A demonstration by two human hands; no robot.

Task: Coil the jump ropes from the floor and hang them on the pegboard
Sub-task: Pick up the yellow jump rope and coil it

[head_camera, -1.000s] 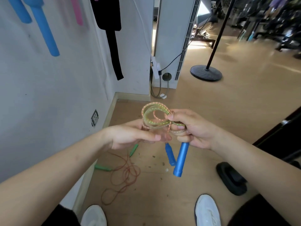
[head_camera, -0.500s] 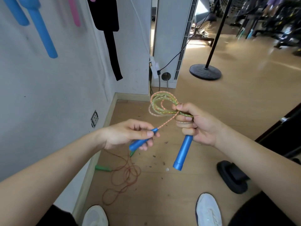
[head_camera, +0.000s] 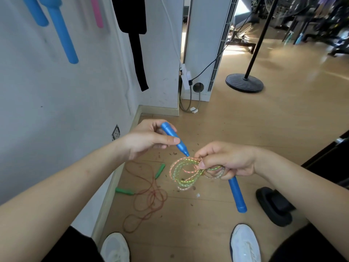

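Note:
My left hand [head_camera: 149,138] pinches one blue handle [head_camera: 174,138] of a jump rope, its tip pointing down toward the coil. Just to its right, my right hand [head_camera: 226,159] grips the multicoloured coiled rope [head_camera: 184,173] together with the second blue handle [head_camera: 237,194], which sticks out below the fist. On the wooden floor by the wall lies another jump rope [head_camera: 149,195], a thin red cord in loose loops with two green handles [head_camera: 124,191].
Blue and pink handles [head_camera: 62,33] and a black strap [head_camera: 137,53] hang on the white wall at left. A black stand base [head_camera: 244,83] sits on the floor beyond. A black weight [head_camera: 273,207] lies by my right shoe [head_camera: 245,244].
My left hand has lifted its blue handle up and turned it tip-down. My right hand has dropped lower with the coil, which now hangs to its left.

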